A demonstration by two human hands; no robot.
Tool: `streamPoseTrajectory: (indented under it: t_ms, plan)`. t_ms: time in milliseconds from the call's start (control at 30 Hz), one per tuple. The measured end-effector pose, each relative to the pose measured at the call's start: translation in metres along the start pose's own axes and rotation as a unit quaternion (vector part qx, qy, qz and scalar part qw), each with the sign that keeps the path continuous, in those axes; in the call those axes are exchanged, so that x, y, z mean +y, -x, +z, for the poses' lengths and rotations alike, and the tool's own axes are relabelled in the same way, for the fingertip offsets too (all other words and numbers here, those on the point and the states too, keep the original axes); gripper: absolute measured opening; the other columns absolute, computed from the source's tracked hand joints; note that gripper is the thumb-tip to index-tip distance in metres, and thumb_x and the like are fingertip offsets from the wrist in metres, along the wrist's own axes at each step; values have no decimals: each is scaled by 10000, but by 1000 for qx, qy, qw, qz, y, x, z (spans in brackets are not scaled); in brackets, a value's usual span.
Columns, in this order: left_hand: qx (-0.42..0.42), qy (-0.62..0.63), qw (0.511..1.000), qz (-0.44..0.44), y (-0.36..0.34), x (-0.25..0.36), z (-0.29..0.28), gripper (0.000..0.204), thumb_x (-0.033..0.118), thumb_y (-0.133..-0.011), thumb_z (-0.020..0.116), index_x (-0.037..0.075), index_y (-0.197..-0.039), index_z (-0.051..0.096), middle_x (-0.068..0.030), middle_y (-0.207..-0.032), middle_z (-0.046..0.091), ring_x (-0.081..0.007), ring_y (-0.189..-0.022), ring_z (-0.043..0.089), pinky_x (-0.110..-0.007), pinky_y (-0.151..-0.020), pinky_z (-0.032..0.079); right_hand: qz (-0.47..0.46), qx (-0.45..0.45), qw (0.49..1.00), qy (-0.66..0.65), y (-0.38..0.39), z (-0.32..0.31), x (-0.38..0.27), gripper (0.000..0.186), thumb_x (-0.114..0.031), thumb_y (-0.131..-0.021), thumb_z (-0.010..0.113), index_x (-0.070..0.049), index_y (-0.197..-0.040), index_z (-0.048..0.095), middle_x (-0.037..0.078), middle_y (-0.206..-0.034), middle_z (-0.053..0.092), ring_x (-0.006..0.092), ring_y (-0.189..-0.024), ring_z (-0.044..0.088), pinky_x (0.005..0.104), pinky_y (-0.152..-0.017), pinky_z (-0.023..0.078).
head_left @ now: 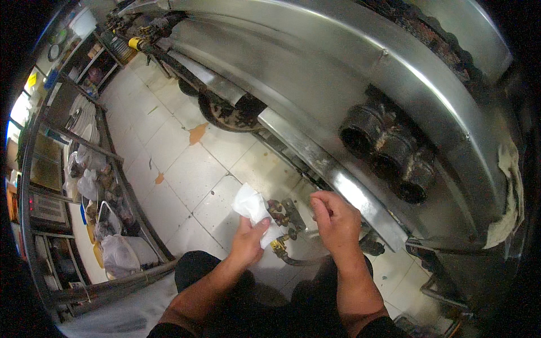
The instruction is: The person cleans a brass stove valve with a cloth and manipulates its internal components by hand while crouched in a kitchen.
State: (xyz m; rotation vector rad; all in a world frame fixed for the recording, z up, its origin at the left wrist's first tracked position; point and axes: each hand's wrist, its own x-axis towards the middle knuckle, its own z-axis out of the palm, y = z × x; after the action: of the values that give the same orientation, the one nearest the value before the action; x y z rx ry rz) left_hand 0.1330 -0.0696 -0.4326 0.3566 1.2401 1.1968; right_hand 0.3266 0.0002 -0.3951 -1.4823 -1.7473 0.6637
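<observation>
Nearest the person, 2 bare forearms are extending in from about 7 and 5 o'clock. The left hand (244, 247), between 6 and 7 o'clock, is holding a crumpled white sheet (249, 204) at 7 o'clock; its thumb and fingers are pinching the lower part. The sheet's long axis is running from 5 to 11 o'clock, its loose, wider end pointing to 11. The right hand (340, 221), at 4 o'clock, is curling, thumb pressing against the bent index finger; whether anything is sitting inside, I cannot tell.

Below and between the hands, metal fittings (277, 209) are showing, with a yellow-handled valve (278, 245) and a dark hose (301, 261) curving toward 4 o'clock. White floor tiles (186, 208) are spreading toward 10 o'clock, where an orange patch (197, 134) is lying. At 3 o'clock, 3 blackened pipes (394, 160) are jutting from a steel casing (315, 84). At 8 o'clock, plastic bags (121, 256) are resting on a rack (131, 194).
</observation>
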Motion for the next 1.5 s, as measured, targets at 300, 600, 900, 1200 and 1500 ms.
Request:
streamPoseTrajectory:
  t_ms: [300,600,900,1200,1500]
  plan:
    - [-166,47,982,81,-4,-2,-17,584,215,-1059,487,79,-1554,210,-163,-1528,419,-295,-1267,563,-456,-1043,487,-2,6,1000,-1,3,0,-15,108,-127,-933,706,-25,-961,685,94,-826,747,173,-747,737,295,-693,566]
    - [-207,133,967,62,-2,8,-21,599,275,-1054,479,55,-1546,218,-201,-1539,397,-324,-1253,570,-483,-1040,488,2,3,999,-36,8,-6,-31,87,-79,-932,702,-7,-937,655,114,-851,754,179,-795,747,298,-739,582]
    - [-229,156,961,20,-3,12,-23,619,286,-1039,509,52,-1540,232,-211,-1527,400,-336,-1233,580,-490,-1011,502,-18,1,998,-68,11,-8,-31,74,-67,-926,704,-8,-929,660,117,-853,754,172,-790,745,299,-732,581]
    - [-246,175,953,0,-8,8,-25,670,305,-1016,553,45,-1541,228,-228,-1516,401,-333,-1233,578,-502,-1029,486,51,-53,993,-91,9,-11,-35,156,-180,-947,660,-42,-1001,709,155,-971,723,333,-917,700,415,-835,533]
    - [-248,170,954,-4,-7,10,-25,670,320,-1023,535,42,-1543,218,-232,-1525,384,-334,-1248,564,-500,-1045,476,-12,-8,999,-46,7,-7,-30,69,-71,-924,703,-16,-929,662,105,-852,752,179,-785,744,303,-721,581]
